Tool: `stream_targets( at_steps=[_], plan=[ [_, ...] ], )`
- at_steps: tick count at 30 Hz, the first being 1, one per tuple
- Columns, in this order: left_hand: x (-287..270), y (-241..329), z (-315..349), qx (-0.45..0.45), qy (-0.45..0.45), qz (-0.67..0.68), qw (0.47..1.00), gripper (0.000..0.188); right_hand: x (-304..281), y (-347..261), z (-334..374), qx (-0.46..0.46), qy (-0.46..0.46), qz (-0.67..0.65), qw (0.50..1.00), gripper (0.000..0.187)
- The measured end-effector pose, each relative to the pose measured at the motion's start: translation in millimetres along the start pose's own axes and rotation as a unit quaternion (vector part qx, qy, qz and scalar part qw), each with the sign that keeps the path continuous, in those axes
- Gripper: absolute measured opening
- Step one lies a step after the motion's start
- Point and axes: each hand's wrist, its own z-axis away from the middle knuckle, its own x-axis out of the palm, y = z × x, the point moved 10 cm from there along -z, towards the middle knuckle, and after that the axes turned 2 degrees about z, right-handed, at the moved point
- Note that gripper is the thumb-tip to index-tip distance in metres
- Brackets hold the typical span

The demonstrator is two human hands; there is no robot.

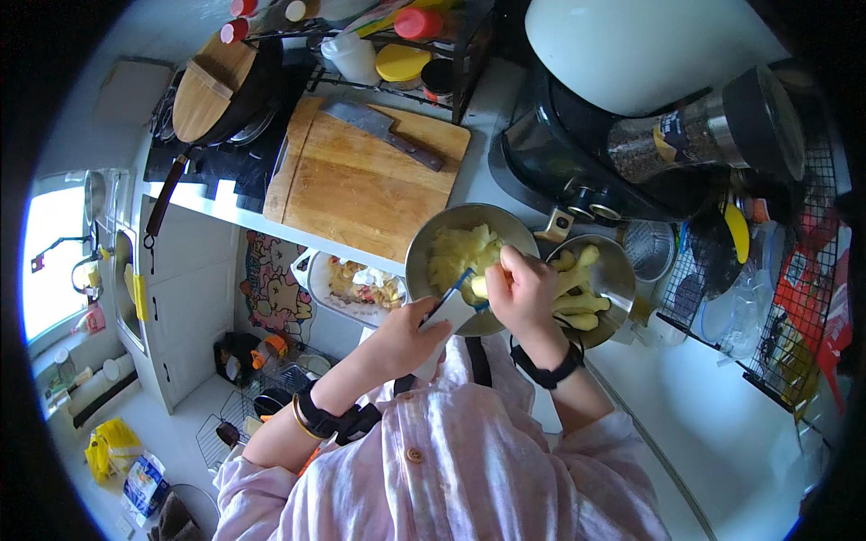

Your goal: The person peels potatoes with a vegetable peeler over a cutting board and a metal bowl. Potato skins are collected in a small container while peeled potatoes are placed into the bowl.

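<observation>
Right-hand grip: right hand (526, 293) closed round a peeled pale-yellow vegetable (481, 287), at the slicer's face.
Left-hand grip: left hand (410, 338) clasping a white-and-blue slicer (451, 312), tilted.
Slices (456, 251): beneath the grips, I see, in a steel bowl (419, 252).
Cleaver (383, 135): beyond them, on a wooden cutting board (356, 189).

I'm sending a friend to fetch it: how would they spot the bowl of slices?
Find the wooden cutting board with the cleaver lying on it. At its lower right corner in the picture sits a round metal bowl, with a white slicer held over its edge. Unlike the other metal bowl on its right, which holds chunky yellowish pieces, this one holds thin pale slices.
</observation>
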Motion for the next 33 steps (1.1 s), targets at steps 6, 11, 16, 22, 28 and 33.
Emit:
stream_targets(
  at_steps=[6, 11, 16, 22, 28, 33],
  plan=[
    [-6, -7, 8, -0.035, 0.016, 0.055, 0.998, 0.022, -15, 49, 6, 0.165, 0.06, 0.011, 0.984, 0.028],
    [-5, 0, 4, -0.02, 0.028, -0.026, 0.999, 0.022, 1, 7, 4, 0.015, 0.011, -0.018, 1.0, 0.026],
    [-11, 13, 7, 0.043, 0.029, 0.008, 0.999, 0.021, -18, 37, -2, 0.136, 0.074, 0.055, 0.986, 0.025],
    [-9, 19, 5, 0.054, 0.057, -0.118, 0.99, 0.02, -10, 0, 2, 0.006, 0.048, 0.028, 0.998, 0.026],
    [-9, -5, 9, -0.052, 0.027, 0.022, 0.998, 0.02, -31, 15, 1, 0.087, 0.093, -0.014, 0.992, 0.028],
    [-6, 14, 5, 0.036, 0.023, -0.076, 0.996, 0.02, -14, -18, -4, -0.061, 0.043, 0.05, 0.996, 0.024]
  ],
)
